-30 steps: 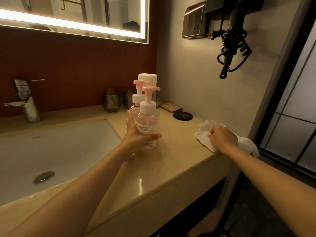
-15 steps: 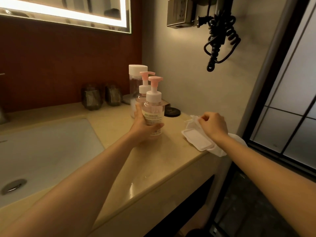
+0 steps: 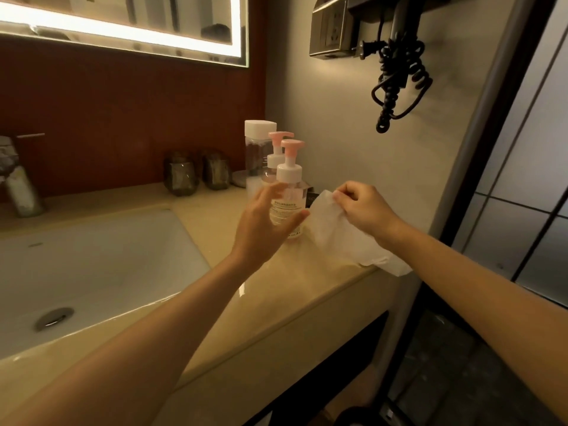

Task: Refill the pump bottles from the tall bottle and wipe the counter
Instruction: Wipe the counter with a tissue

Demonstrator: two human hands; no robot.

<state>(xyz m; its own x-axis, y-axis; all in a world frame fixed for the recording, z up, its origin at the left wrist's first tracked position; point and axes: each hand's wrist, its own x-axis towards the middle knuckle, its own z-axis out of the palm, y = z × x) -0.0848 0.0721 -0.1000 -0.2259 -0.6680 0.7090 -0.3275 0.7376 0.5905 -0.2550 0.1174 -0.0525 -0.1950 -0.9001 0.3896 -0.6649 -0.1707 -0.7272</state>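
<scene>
**Wiping stage, as judged from the layout.** Three containers stand upright in a tight cluster on the tabletop (image 3: 307,287), right of the sink (image 3: 92,256) and beyond its far corner. The white-capped tall bottle (image 3: 258,149) is farthest from the sink's front, the rear pump bottle (image 3: 274,159) stands just before it, and the front pump bottle (image 3: 289,176) is nearest the viewer.

The left hand (image 3: 267,222) hovers at the front pump bottle with fingers spread and loose, holding nothing; contact cannot be told. The right hand (image 3: 365,210), farther right of the sink, pinches the upper edge of a white cloth (image 3: 332,232). The cloth's lower end drapes over the tabletop's front edge.

The cloth is probably light and limp, best bunched in the palm for wiping. The pump bottles look like smooth clear plastic, possibly slippery. The body, not the pink pump head, is the safer hold.
</scene>
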